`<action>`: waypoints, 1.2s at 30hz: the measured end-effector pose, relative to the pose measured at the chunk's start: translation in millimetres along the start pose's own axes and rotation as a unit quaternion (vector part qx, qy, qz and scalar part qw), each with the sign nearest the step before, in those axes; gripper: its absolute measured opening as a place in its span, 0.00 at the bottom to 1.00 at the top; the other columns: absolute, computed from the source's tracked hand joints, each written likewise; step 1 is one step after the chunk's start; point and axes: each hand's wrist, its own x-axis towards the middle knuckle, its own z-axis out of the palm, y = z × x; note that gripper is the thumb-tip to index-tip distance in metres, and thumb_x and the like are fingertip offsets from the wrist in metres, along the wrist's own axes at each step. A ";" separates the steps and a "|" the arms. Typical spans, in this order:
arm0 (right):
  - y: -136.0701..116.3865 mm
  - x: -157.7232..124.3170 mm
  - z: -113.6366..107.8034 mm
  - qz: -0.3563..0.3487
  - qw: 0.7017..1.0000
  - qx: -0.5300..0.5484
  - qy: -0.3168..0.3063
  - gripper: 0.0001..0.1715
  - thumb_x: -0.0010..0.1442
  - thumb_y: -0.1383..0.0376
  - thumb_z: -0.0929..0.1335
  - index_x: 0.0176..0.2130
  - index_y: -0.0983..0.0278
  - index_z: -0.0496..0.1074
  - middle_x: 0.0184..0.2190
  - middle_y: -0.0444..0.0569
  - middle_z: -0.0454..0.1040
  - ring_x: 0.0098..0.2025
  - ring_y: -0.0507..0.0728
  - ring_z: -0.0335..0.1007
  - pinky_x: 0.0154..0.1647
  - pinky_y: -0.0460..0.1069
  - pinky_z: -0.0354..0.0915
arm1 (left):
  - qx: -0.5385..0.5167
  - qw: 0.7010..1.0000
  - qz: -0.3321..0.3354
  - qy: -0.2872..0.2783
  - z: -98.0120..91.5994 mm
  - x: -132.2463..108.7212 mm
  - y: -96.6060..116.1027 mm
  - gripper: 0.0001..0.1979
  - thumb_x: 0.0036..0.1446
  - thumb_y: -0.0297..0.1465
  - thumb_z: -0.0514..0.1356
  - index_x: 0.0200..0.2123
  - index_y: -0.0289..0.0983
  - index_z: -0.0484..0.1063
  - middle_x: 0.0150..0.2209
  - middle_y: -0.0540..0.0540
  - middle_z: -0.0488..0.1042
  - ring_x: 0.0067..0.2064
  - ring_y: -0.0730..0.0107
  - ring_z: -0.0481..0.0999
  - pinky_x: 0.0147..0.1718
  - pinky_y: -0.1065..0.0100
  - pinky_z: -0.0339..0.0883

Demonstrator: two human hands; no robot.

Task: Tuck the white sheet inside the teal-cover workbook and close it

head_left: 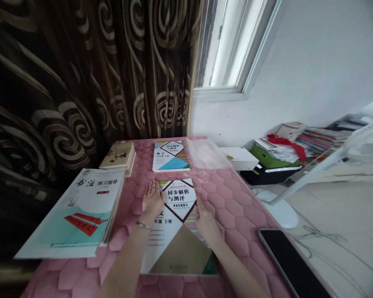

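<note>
Nearest the camera, a dark-screened phone (pixel 294 260) lies beside the workbook (pixel 178 231), which sits flat on the pink quilted cover (pixel 233 203). Left hand (pixel 153 198), fingers extended, and right hand (pixel 204 217), loosely open, rest along its opposite edges, without a clear grasp. They seem to be steadying or squaring it; lifting would call for fingertips beneath.

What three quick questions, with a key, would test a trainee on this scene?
1. True or false: the left hand and right hand are at opposite sides of the book between them.
2. Where is the bracelet? A: right wrist; B: left wrist; C: both wrists.
3. Fill in: the phone lies to the ____ of that book.

Key: 1 true; 2 B; 3 right.
</note>
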 end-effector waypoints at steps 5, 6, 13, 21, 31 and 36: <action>0.4 0.7 1.5 -0.014 1.000 -0.005 0.014 0.33 0.68 0.65 0.50 0.68 0.72 0.47 0.40 0.60 0.79 0.41 0.62 0.76 0.38 0.51 0.66 | 0.031 0.999 -0.019 0.000 -15.9 -9.3 -14.0 0.28 0.64 0.31 0.42 0.65 0.29 0.55 0.66 0.36 0.55 0.67 0.57 0.54 0.65 0.48 0.44; 0.8 0.9 2.2 -0.015 1.000 -0.005 0.015 0.33 0.68 0.65 0.50 0.68 0.72 0.47 0.40 0.60 0.79 0.41 0.62 0.76 0.38 0.51 0.66 | 0.041 0.999 -0.025 0.006 -19.5 -13.5 -15.8 0.28 0.64 0.31 0.42 0.65 0.29 0.55 0.66 0.36 0.55 0.68 0.57 0.53 0.65 0.47 0.43; 2.3 1.1 4.7 -0.022 0.999 -0.023 0.024 0.32 0.67 0.66 0.52 0.67 0.73 0.49 0.37 0.60 0.79 0.38 0.61 0.77 0.38 0.51 0.67 | 0.067 0.996 0.054 0.014 -23.9 -92.3 21.7 0.27 0.63 0.28 0.43 0.64 0.30 0.57 0.68 0.41 0.51 0.69 0.62 0.47 0.67 0.52 0.38; 5.8 2.9 7.9 -0.023 0.999 -0.033 0.023 0.31 0.68 0.65 0.51 0.67 0.72 0.50 0.38 0.59 0.79 0.40 0.60 0.77 0.37 0.48 0.67 | -0.016 0.996 0.088 0.007 -6.0 -166.5 77.6 0.30 0.63 0.38 0.47 0.67 0.36 0.52 0.68 0.42 0.52 0.68 0.57 0.52 0.64 0.53 0.53; 2.7 0.3 7.1 -0.021 0.998 -0.043 0.031 0.31 0.68 0.65 0.51 0.66 0.72 0.53 0.37 0.59 0.79 0.38 0.60 0.77 0.37 0.50 0.66 | 0.068 0.993 0.002 0.096 -15.1 -181.5 -10.2 0.26 0.63 0.29 0.44 0.63 0.32 0.61 0.66 0.39 0.58 0.65 0.59 0.60 0.62 0.54 0.56; 2.3 1.5 8.8 -0.007 0.998 -0.056 0.028 0.31 0.68 0.64 0.51 0.67 0.71 0.51 0.35 0.59 0.79 0.36 0.62 0.77 0.34 0.50 0.66 | 0.086 0.994 -0.029 0.059 -23.7 -166.8 0.5 0.27 0.60 0.21 0.44 0.60 0.30 0.65 0.60 0.33 0.66 0.59 0.53 0.68 0.53 0.54 0.67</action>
